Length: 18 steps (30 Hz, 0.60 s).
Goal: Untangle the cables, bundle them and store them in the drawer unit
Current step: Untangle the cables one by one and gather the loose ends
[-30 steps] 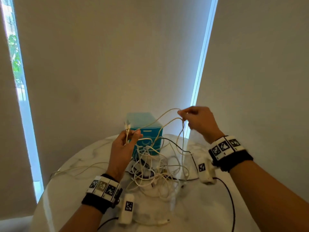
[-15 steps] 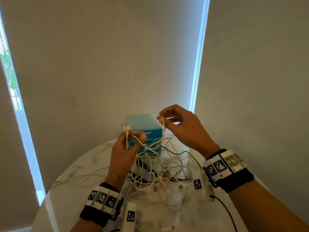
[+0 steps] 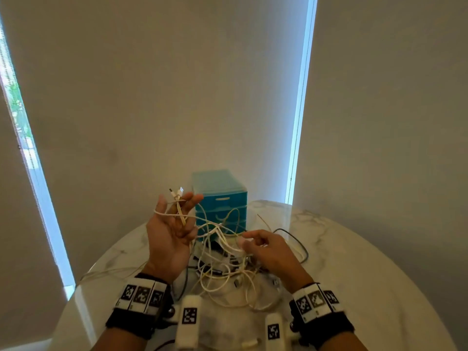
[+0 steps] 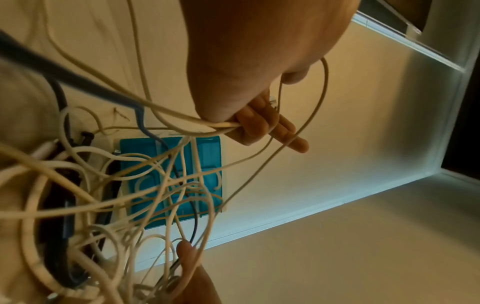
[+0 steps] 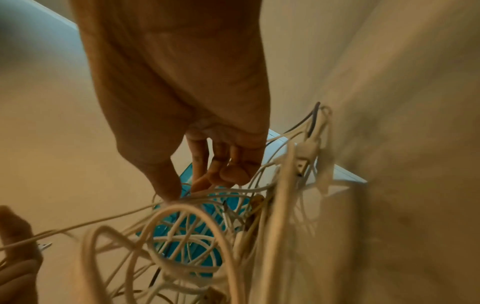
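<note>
A tangle of white cables (image 3: 222, 272) lies on the marble table (image 3: 354, 274) in front of the blue drawer unit (image 3: 219, 198), whose drawers look closed. My left hand (image 3: 177, 206) is raised to the left of the unit, palm toward me. One white cable (image 3: 174, 212) is looped across its thumb and fingers, and two plugs (image 3: 176, 192) stick up above them. In the left wrist view the left hand (image 4: 259, 123) clamps that cable (image 4: 221, 124). My right hand (image 3: 244, 239) is low over the pile, pinching a white strand (image 3: 229, 245); the right wrist view shows the hand (image 5: 187, 191) with thumb and forefinger on it.
A black cable (image 3: 300, 243) loops out to the right of the pile. A thin pale cable (image 3: 111, 271) trails left toward the table's rim. Dark items lie under the tangle. Pale blinds close in behind the drawer unit, with bright window strips at either side.
My right hand has dropped from beside the left hand down onto the pile and taken a strand there. The left hand has spread its fingers, with the cable now looped across them.
</note>
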Available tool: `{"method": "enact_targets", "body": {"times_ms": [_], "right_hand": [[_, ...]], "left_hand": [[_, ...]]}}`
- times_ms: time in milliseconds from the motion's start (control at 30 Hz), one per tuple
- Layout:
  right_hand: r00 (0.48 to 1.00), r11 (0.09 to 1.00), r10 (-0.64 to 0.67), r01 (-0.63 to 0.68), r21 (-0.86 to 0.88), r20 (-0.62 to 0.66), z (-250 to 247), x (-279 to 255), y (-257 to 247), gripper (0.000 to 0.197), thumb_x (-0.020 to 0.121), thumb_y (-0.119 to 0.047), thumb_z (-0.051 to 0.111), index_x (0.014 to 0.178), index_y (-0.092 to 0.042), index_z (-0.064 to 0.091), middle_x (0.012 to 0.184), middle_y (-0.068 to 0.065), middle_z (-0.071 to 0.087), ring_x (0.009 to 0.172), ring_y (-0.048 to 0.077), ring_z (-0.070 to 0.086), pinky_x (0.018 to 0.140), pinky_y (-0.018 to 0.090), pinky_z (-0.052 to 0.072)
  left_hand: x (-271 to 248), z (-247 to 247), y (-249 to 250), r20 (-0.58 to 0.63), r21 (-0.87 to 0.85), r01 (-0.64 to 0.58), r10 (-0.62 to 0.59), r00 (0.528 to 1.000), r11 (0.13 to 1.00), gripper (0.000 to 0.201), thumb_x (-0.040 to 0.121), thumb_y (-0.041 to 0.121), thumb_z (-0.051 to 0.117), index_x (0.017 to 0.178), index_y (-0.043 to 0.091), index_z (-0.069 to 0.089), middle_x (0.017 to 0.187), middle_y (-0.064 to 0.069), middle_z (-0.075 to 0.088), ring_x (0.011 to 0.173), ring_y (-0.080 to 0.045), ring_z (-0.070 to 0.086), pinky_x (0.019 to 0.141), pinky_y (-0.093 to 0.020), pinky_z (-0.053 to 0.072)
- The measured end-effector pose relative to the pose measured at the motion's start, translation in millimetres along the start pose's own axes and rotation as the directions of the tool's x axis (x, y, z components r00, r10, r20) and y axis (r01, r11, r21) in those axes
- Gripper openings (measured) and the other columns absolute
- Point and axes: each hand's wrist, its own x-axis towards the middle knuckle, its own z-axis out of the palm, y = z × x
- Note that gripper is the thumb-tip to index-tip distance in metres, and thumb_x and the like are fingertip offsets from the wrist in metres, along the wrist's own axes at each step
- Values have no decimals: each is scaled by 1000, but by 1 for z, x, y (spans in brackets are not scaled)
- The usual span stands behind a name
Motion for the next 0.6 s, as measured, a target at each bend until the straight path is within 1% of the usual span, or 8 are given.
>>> {"method": "enact_targets", "body": {"times_ms": [100, 200, 267, 333, 400, 433, 500, 600], "right_hand": [[994, 997, -39, 46, -68, 103, -1, -5, -1, 18, 95, -39, 79, 112, -35, 81, 89, 5, 78, 71, 5, 72, 67, 20, 59], [986, 994, -51, 66, -92, 158, -4, -11, -5, 18, 96, -48, 77, 109, -37, 82, 91, 0, 80, 73, 3, 72, 67, 19, 57], [993, 990, -87, 95, -106, 82, -5, -12, -5, 13, 96, -45, 77, 101, -34, 83, 88, -3, 79, 77, 6, 72, 71, 27, 60], [980, 988, -151, 144, -55, -132, -8, -14, -10, 7, 98, -39, 76, 97, -33, 81, 89, -11, 79, 82, 8, 73, 71, 27, 59], [898, 966, -212, 253, 57, -386, -14, -17, -25, 7, 103, -37, 71, 105, -34, 77, 98, -16, 79, 77, 14, 73, 65, 24, 59], [858, 942, -236, 316, 108, -457, -18, -19, -34, 10, 104, -37, 70, 111, -34, 75, 104, -16, 78, 74, 18, 73, 63, 24, 60], [837, 902, -270, 393, 181, -477, -24, -23, -46, 16, 105, -36, 68, 120, -34, 73, 116, -16, 77, 72, 18, 74, 65, 24, 60], [885, 901, -301, 386, 197, -355, -17, -27, -50, 18, 108, -35, 62, 123, -34, 73, 121, -15, 77, 82, 18, 77, 70, 25, 58]], "left_hand": [[1, -3, 1, 6, -16, 18, -18, 1000, 1000, 54, 110, 53, 37, 120, 10, 68, 126, -11, 74, 48, -8, 24, 50, -25, 15], [-1, 0, -5, 14, 19, 31, -32, 999, 999, 53, 110, 50, 36, 120, 9, 68, 129, -12, 73, 48, -10, 25, 51, -26, 15], [-2, 1, -8, 15, 23, 43, -44, 999, 999, 53, 110, 49, 36, 119, 9, 70, 128, -12, 73, 47, -9, 28, 51, -26, 16], [-2, 1, -10, 24, 46, 50, -51, 998, 998, 53, 110, 49, 37, 118, 9, 71, 127, -12, 74, 45, -8, 29, 49, -25, 16], [-1, 2, -11, 51, 106, 64, -69, 996, 992, 53, 110, 52, 40, 117, 9, 71, 126, -13, 74, 45, -7, 26, 46, -24, 16], [0, 4, -12, 63, 143, 73, -83, 995, 987, 54, 109, 53, 41, 117, 9, 70, 127, -14, 74, 45, -7, 24, 45, -24, 16], [0, 9, -14, 72, 234, 84, -103, 992, 969, 54, 109, 55, 42, 120, 9, 69, 130, -14, 74, 48, -9, 17, 44, -23, 15], [-3, 17, -19, 49, 417, 20, -44, 998, 909, 48, 105, 52, 51, 125, 11, 68, 128, -6, 77, 47, -8, 19, 50, -26, 14]]}}
